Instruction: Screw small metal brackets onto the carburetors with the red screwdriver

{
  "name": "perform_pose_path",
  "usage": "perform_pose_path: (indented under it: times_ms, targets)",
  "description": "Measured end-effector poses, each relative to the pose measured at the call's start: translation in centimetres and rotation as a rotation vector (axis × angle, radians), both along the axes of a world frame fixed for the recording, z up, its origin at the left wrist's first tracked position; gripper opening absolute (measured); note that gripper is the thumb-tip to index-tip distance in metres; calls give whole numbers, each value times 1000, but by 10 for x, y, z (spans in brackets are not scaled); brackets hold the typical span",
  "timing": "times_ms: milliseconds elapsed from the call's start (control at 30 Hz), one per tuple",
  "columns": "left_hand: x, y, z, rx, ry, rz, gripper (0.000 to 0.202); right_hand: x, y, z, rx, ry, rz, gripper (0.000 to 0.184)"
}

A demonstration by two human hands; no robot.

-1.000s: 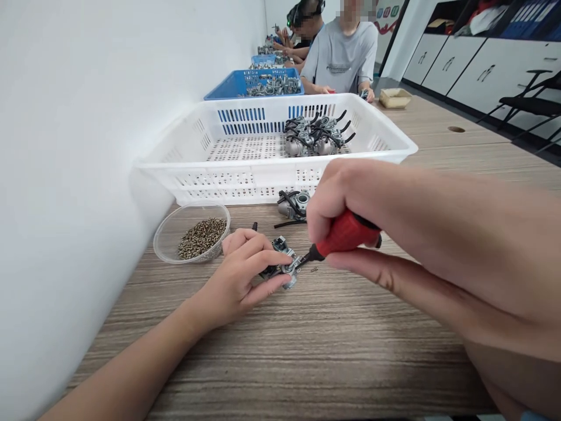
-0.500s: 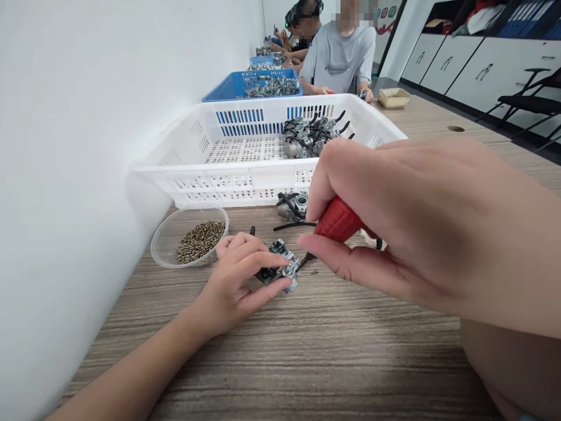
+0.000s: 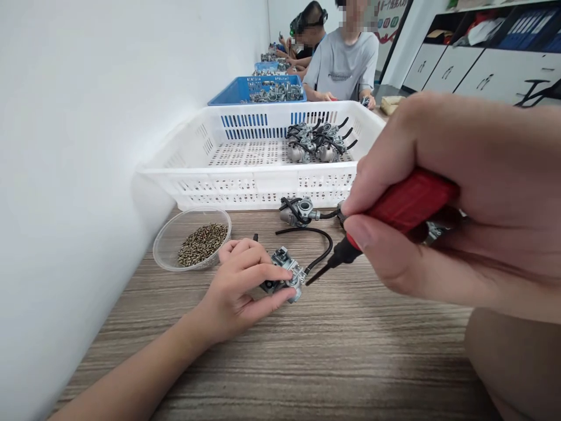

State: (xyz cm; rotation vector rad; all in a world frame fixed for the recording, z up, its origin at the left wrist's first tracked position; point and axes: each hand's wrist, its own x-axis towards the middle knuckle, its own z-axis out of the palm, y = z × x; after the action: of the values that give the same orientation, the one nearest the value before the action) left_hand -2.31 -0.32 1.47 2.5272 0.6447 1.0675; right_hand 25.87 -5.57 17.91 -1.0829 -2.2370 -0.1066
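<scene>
My left hand (image 3: pixel 245 286) is closed round a small metal carburetor (image 3: pixel 284 269), pressing it to the tabletop with thumb and fingers. Its left part is covered by the fingers. A black hose (image 3: pixel 326 237) curves away from its right side. In my right hand (image 3: pixel 421 234) is a screwdriver (image 3: pixel 403 204) with a red handle and a dark shaft. It is tilted, its tip down and to the left, close beside the carburetor's right side. Whether the tip touches the metal I cannot tell. Just left of my left hand stands a clear round tub (image 3: pixel 164 248) of small brass-coloured screws (image 3: pixel 201 242).
Behind my hands is a white perforated basket (image 3: pixel 219 181) holding several carburetors (image 3: pixel 315 140). Another carburetor (image 3: pixel 298 210) lies before it, and metal parts (image 3: pixel 433 231) show partly behind my right hand. Farther back are a blue crate (image 3: pixel 232 90) and a person in a grey shirt (image 3: pixel 342 64).
My right hand and the screwdriver have drawn back to the right, with the handle tilted lower. The small screw seen on the table beside the carburetor no longer shows there. My left hand keeps its hold.
</scene>
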Motion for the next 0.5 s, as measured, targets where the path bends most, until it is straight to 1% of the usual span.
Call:
perform_pose_path:
  times_ms: [167, 267, 500]
  targets:
    - [2, 0, 7, 8, 28, -47, 8, -3, 3, 0, -76, -77, 78, 3]
    - [2, 0, 10, 15, 31, -51, 10, -5, 4, 1, -119, -102, 76, 4]
    - [4, -3, 12, 25, 55, -30, 10, -4, 2, 0, -143, -62, 71, 4]
